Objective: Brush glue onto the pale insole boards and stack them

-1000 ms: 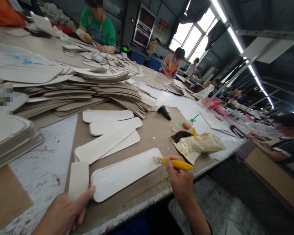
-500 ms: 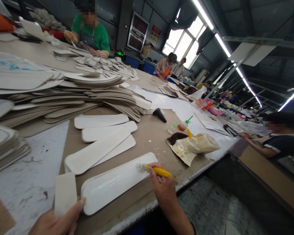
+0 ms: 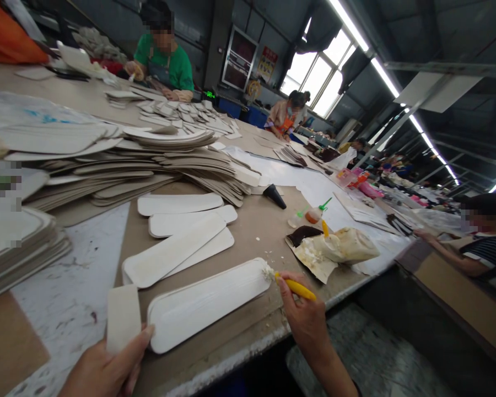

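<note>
In my right hand (image 3: 303, 303) is a brush with a yellow handle (image 3: 300, 289). Its whitish, clumped bristles (image 3: 268, 272) touch the far right end of a long white panel with rounded corners (image 3: 210, 303). The panel's surface looks wet and shiny. My left hand (image 3: 107, 358) grips a small pale rectangular piece (image 3: 124, 318) between thumb and fingers, with the thumb tip against the panel's left end. Several similar white panels (image 3: 176, 251) lie overlapped just behind.
Tall stacks of pale panels (image 3: 182, 165) stand at the left and back. A glue-crusted pouch (image 3: 334, 251), a small bottle with a green tip (image 3: 316, 212) and a black cone (image 3: 275, 196) sit to the right. Co-workers (image 3: 165, 60) work around the long table.
My right hand has drawn the brush rightward along the panel, from short of the end to its right tip. The left hand keeps its hold; the whole view has shifted slightly.
</note>
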{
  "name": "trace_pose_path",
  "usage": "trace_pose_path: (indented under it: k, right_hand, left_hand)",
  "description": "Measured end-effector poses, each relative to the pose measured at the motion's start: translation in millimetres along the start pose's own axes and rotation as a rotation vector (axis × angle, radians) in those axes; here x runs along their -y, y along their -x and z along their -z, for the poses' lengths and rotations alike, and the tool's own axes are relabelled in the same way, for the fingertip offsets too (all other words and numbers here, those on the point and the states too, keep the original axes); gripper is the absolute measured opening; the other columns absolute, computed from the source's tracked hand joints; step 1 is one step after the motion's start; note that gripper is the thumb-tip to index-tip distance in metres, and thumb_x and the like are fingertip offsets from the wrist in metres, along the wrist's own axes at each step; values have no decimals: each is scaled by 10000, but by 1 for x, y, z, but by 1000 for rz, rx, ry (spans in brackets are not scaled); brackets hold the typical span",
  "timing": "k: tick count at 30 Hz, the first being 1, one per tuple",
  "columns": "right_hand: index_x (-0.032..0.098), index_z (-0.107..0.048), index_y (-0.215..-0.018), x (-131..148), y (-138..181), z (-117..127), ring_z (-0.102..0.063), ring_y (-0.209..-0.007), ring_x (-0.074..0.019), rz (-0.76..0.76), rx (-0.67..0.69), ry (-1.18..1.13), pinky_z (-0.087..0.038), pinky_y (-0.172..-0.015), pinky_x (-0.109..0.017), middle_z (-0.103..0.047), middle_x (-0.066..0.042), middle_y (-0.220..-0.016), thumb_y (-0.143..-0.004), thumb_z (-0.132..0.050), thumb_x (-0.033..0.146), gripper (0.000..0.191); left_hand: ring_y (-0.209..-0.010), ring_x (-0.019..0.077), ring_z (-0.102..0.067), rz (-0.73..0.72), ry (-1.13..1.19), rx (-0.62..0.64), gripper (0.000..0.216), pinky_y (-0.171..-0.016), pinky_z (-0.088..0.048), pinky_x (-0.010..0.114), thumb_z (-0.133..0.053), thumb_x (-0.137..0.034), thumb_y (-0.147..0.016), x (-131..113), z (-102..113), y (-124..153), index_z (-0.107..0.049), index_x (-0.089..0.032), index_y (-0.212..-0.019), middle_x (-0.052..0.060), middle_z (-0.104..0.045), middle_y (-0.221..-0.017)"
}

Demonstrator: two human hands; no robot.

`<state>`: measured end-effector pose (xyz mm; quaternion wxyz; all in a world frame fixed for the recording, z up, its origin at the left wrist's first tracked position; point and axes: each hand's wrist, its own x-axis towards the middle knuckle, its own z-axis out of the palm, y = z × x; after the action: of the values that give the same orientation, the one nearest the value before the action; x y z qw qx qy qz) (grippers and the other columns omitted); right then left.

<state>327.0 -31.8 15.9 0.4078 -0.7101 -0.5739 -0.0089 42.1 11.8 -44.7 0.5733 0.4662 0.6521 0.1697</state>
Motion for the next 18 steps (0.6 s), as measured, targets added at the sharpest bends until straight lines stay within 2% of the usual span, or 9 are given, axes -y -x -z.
trace_pose_path:
  k: [3, 5, 6, 8, 11, 13, 15, 18]
  right_hand:
    - [188, -626, -833, 11, 5, -1, -617, -728, -221, -142, 57, -55, -484, -713, -350, -648, -64, -762, -808, -527, 424, 257]
    - [198, -624, -848, 17, 7, -1, -606, -664, -224, -297, 78, -94, -468, -659, -343, -633, -46, -698, -781, -537, 498, 320]
    - [205, -625, -854, 19, 7, -1, -602, -668, -227, -356, 82, -112, -457, -649, -338, -632, -44, -697, -770, -538, 527, 344]
    - [216, -629, -803, 22, 3, -2, -599, -739, -234, -373, 90, -185, -444, -666, -324, -641, -57, -758, -755, -532, 567, 367]
    - [208, -594, -670, 36, -3, -11, -585, -795, -226, -289, 181, -429, -446, -698, -301, -627, -71, -777, -763, -515, 579, 391]
    - [200, -563, -649, 55, -2, -20, -560, -686, -186, -284, 323, -563, -445, -632, -275, -577, -42, -667, -783, -512, 556, 383]
    - [196, -559, -710, 78, 1, -32, -479, -535, -132, -338, 497, -654, -403, -515, -238, -498, 12, -567, -791, -523, 530, 346]
    - [187, -553, -744, 106, 9, -49, -409, -449, -93, -442, 739, -851, -352, -443, -205, -451, 57, -514, -699, -642, 491, 320]
  left_hand:
    - [-326, 132, -407, -53, 103, -38, 559, -409, -336, 249, -486, -703, -625, -10, 2, 5, -493, -203, -375, -12, -467, -298]
    - [-329, 140, -411, -113, 154, -104, 481, -394, -338, 241, -492, -662, -644, -16, 6, 10, -594, -193, -677, -43, -479, -326]
    - [-340, 143, -420, -130, 152, -157, 462, -392, -339, 238, -507, -632, -647, -19, 8, 12, -583, -190, -760, -51, -484, -341]
    - [-366, 139, -440, -182, 168, -181, 422, -413, -363, 230, -499, -593, -678, -26, 14, 19, -564, -182, -744, -48, -479, -356]
    - [-389, 127, -468, -183, 313, 39, 443, -420, -377, 221, -514, -598, -695, -36, 16, 35, -566, -160, -650, -15, -513, -401]
    - [-406, 117, -490, -147, 460, 217, 462, -426, -386, 212, -576, -602, -664, -41, 12, 45, -594, -140, -685, 2, -559, -459]
    - [-420, 112, -509, -125, 552, 342, 470, -446, -403, 210, -630, -587, -637, -45, 6, 53, -620, -129, -739, 11, -587, -493]
    - [-414, 104, -509, -134, 539, 455, 465, -448, -398, 207, -638, -572, -651, -48, -5, 58, -630, -108, -625, 37, -585, -479]
